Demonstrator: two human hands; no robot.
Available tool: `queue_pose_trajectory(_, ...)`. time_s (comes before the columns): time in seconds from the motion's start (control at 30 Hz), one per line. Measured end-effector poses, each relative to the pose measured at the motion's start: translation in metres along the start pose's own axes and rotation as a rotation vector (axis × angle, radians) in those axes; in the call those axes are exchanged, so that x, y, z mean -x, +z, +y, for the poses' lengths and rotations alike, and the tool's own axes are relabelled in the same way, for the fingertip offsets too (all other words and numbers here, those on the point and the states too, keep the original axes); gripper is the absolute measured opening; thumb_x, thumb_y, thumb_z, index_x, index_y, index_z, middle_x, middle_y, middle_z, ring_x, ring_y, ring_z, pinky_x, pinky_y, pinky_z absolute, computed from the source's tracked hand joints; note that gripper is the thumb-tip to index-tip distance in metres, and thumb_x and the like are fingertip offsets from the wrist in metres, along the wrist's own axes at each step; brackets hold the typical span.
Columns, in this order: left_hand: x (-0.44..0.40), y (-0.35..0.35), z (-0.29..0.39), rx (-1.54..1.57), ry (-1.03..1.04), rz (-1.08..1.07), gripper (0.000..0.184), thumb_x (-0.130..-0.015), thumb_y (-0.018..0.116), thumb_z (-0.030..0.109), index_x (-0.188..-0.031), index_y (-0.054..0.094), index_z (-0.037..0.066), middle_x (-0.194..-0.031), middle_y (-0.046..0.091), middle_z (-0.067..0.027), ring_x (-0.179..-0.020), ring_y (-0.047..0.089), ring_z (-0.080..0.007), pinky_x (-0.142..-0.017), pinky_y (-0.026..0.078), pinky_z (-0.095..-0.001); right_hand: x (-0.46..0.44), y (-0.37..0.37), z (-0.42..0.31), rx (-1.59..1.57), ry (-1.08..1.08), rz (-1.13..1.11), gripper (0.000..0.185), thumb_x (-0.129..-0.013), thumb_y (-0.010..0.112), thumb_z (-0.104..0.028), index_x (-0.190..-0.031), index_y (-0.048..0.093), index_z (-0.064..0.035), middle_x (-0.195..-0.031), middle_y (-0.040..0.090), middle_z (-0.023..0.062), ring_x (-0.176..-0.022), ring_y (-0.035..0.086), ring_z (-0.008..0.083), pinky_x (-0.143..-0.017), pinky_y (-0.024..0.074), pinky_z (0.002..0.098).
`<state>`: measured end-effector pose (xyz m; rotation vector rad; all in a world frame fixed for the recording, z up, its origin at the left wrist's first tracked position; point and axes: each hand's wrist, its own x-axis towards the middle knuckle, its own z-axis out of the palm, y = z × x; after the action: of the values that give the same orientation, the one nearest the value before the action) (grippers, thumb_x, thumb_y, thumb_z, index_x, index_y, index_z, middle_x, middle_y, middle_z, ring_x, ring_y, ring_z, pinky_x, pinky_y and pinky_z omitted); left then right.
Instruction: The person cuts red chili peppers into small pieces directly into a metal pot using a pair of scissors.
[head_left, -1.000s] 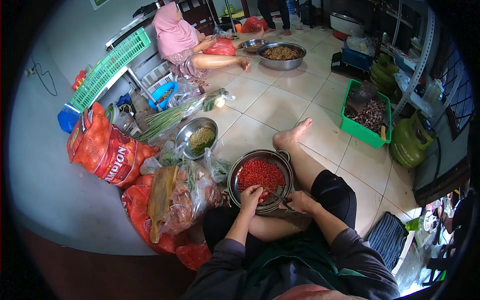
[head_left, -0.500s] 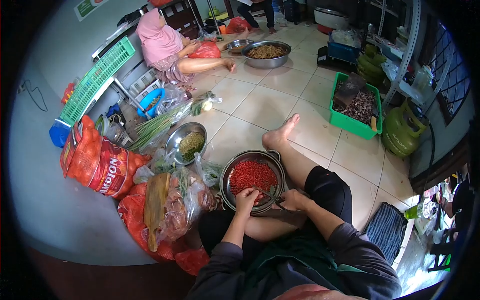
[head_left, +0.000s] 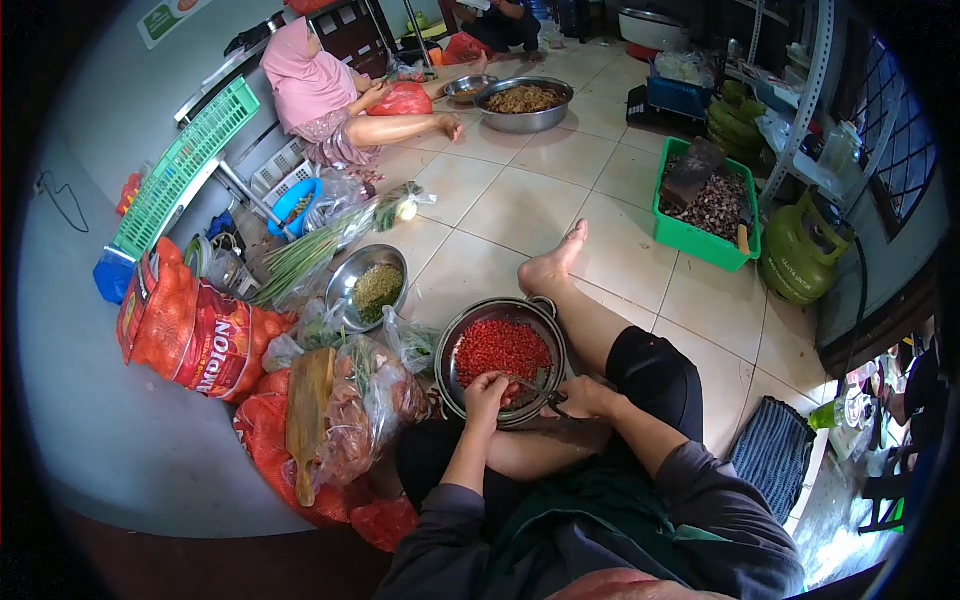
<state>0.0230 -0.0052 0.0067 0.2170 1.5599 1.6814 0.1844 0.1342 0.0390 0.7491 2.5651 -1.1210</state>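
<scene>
A steel bowl (head_left: 447, 352) of chopped red chilies (head_left: 500, 346) rests against my crossed legs. My left hand (head_left: 486, 398) is pinched over its near side, with red chili at the fingertips. My right hand (head_left: 588, 398) is closed around the dark handles of scissors (head_left: 549, 402), at the bowl's near right rim. The scissor blades point left toward my left fingertips; the fingers partly hide them. Just left of the bowl are plastic bags of greens (head_left: 415, 342) and a smaller metal bowl (head_left: 338, 285) holding chopped green and pale pieces.
A wooden board (head_left: 308, 415) lies on bags at my left, beside a red net sack (head_left: 212, 335). Spring onions (head_left: 320, 245) lie beyond. Ahead right stand a green crate (head_left: 700, 247) and gas cylinder (head_left: 803, 255). A person in pink (head_left: 305, 80) sits near a large basin (head_left: 525, 120).
The view has shifted slightly. My hands stay over the bowl, with the left fingers a little closer over the blades. A person at the back has lowered into a crouch.
</scene>
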Motion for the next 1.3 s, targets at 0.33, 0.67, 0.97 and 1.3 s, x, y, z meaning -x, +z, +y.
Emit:
queue_pose_trajectory(0.33, 0.001, 0.002, 0.002, -0.028, -0.015, -0.012, 0.011, -0.086, 0.058, 0.013, -0.092, 0.059, 0.004, -0.085, 0.064, -0.0038, -0.075, 0.064, -0.0113, -0.051, 0.045, -0.0189, 0.0, -0.004, 0.0, 0.016, 0.023, -0.003, 0.063, -0.067, 0.063, -0.064, -0.081, 0.066, -0.0025, -0.074, 0.062, 0.0216, -0.077, 0.061, 0.0363, -0.07, 0.0458, 0.043)
queue_pose_trajectory(0.67, 0.001, 0.001, 0.002, -0.017, -0.024, 0.009, 0.012, -0.085, 0.059, 0.014, -0.093, 0.059, 0.004, -0.086, 0.064, -0.0032, -0.076, 0.064, -0.0115, -0.052, 0.045, -0.0185, 0.01, -0.009, -0.01, -0.051, -0.01, 0.079, 0.069, -0.065, 0.063, -0.066, -0.079, 0.065, 0.0015, -0.073, 0.061, 0.023, -0.075, 0.061, 0.0368, -0.069, 0.0457, 0.0432)
queue_pose_trajectory(0.97, 0.002, 0.003, 0.003, -0.004, -0.023, 0.0, 0.01, -0.085, 0.058, 0.012, -0.091, 0.059, 0.004, -0.083, 0.062, -0.0026, -0.074, 0.063, -0.0108, -0.052, 0.045, -0.0184, 0.003, -0.002, -0.002, -0.015, -0.056, 0.054, 0.069, -0.067, 0.062, -0.066, -0.078, 0.064, 0.0021, -0.071, 0.06, 0.0238, -0.074, 0.061, 0.0379, -0.068, 0.0451, 0.0432)
queue_pose_trajectory(1.3, 0.006, 0.008, 0.007, -0.078, -0.01, -0.043, 0.011, -0.085, 0.058, 0.013, -0.091, 0.059, 0.003, -0.084, 0.062, -0.0032, -0.075, 0.063, -0.011, -0.054, 0.045, -0.0184, 0.008, -0.007, -0.014, -0.024, -0.085, 0.088, 0.061, -0.068, 0.066, -0.059, -0.078, 0.065, 0.0011, -0.071, 0.06, 0.0236, -0.073, 0.062, 0.0356, -0.065, 0.0456, 0.0431)
